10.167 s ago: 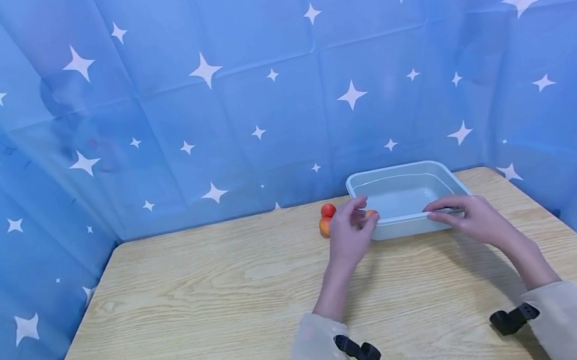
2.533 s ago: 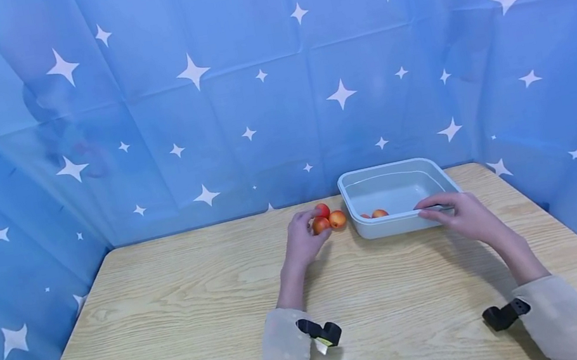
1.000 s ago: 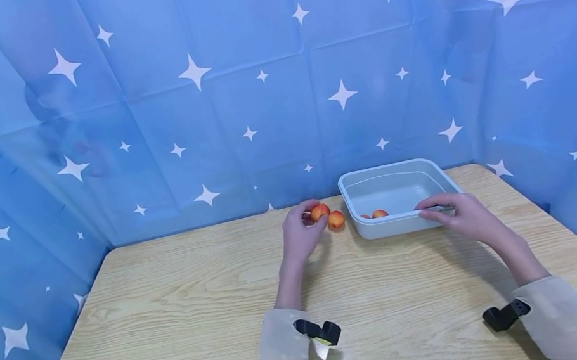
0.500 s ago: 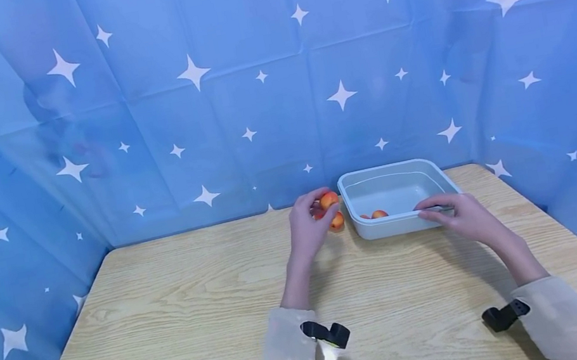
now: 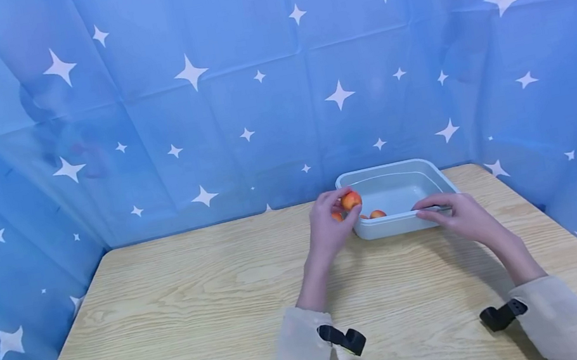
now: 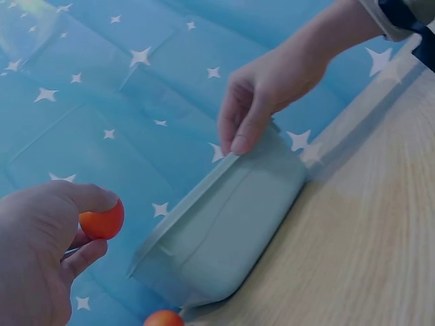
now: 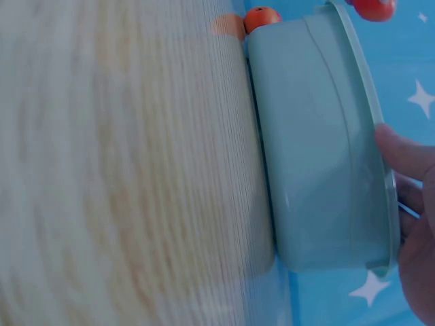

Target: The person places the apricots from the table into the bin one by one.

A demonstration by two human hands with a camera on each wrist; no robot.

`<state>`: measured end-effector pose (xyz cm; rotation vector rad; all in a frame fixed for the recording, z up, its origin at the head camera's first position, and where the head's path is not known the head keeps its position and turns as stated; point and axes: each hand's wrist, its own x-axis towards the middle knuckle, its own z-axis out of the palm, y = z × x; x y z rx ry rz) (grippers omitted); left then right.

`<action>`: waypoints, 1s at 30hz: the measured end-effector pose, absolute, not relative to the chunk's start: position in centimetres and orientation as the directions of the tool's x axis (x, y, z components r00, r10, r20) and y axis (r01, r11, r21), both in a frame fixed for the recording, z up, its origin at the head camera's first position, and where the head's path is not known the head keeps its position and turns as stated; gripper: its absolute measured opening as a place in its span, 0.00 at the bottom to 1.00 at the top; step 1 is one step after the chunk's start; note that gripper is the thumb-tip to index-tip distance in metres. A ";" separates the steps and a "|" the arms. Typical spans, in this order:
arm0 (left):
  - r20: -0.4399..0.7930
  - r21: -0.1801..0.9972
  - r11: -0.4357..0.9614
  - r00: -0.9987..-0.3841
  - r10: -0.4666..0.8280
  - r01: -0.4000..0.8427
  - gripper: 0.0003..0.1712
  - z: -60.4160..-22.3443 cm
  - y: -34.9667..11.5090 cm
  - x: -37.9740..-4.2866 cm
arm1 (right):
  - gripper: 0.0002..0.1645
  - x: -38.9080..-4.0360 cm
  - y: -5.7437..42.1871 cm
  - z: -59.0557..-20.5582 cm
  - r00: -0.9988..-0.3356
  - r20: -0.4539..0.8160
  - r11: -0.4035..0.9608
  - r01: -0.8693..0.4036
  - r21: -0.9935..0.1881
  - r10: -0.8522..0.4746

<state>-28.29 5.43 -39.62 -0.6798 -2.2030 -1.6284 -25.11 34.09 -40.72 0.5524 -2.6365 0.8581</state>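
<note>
My left hand [image 5: 328, 228] pinches a small round red-orange fruit [image 5: 351, 200] between thumb and fingers, at the left end of the pale blue plastic basin [image 5: 397, 224]. In the left wrist view that fruit [image 6: 103, 220] is raised off the table, outside the basin's near end. Another such fruit [image 5: 337, 216] shows behind my left hand, on the table beside the basin; my hand covers part of that spot. Inside the basin lie two fruits [image 5: 377, 214], partly hidden by the front wall. My right hand [image 5: 466, 218] pinches the basin's front rim near its right corner, thumb outside.
The wooden table [image 5: 201, 311] extends to the left and in front of the basin. A blue curtain with white stars [image 5: 252, 103] hangs right behind the table's back edge and along both sides.
My left hand has picked up a fruit from the group on the table and carried it right, to the basin's left rim. My right hand has stayed on the rim.
</note>
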 end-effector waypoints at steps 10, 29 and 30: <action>0.526 0.754 0.302 -0.811 0.257 0.584 0.22 -40.5 6.8 -27.8 | 0.10 -25.2 34.0 -40.7 -0.877 0.402 0.746 -0.449 -0.492 -0.263; 0.560 0.736 0.278 -0.786 0.262 0.617 0.23 -41.0 7.4 -28.1 | 0.11 -25.1 34.1 -40.8 -0.882 0.396 0.746 -0.440 -0.500 -0.255; 0.557 0.740 0.277 -0.789 0.260 0.614 0.23 -40.9 7.4 -28.1 | 0.11 -25.1 34.1 -40.8 -0.881 0.398 0.745 -0.442 -0.499 -0.256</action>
